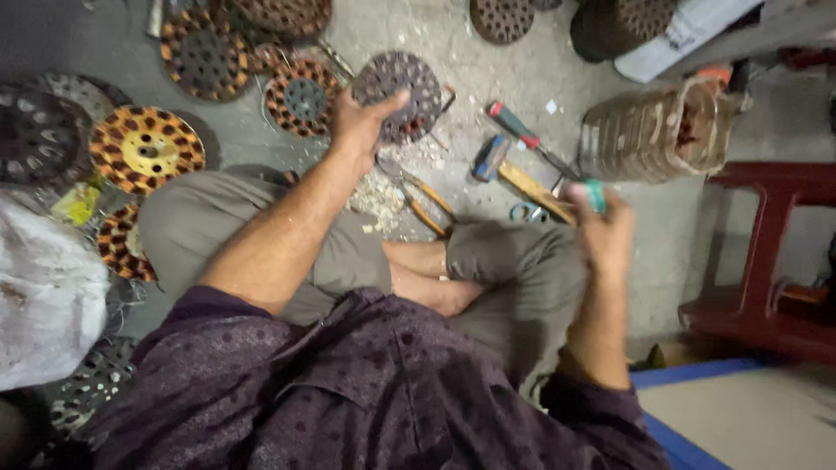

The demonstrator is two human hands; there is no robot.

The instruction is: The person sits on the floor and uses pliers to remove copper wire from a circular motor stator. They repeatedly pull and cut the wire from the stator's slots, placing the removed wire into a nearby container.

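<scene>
Head view: you sit cross-legged on the concrete floor (488, 61). Your left hand (361, 122) grips the near rim of a dark perforated disc (402, 87), thumb over the top face and fingers curled under. Your right hand (601, 231) is clenched around a small teal-tipped tool (595, 195); motion blur hides what kind it is.

Doing the step well, as I judge it: keep the left grip on the disc's rim, not over its holes, so the face stays open to the tool. Steady the disc against the floor or your knee before you bring the right hand in. The two hands are well apart now, so move the tool across slowly and clear of your bare foot (435, 292). Watch the loose tools between the hands: a red-handled screwdriver (522, 130), scissors (525, 211) and yellow-handled pliers (431, 204) lie just in front of your shins.

Position: the disc is toward the far edge of the floor, held in the left hand, ahead of your left knee. The right hand is nearer, over your right knee, with the disc up and left of it. Copper-wound discs, among them one with a yellow centre (146, 148), lie at the left edge. A clear plastic jar (653, 130) lies on its side at the right, beside a red stool (766, 252).
</scene>
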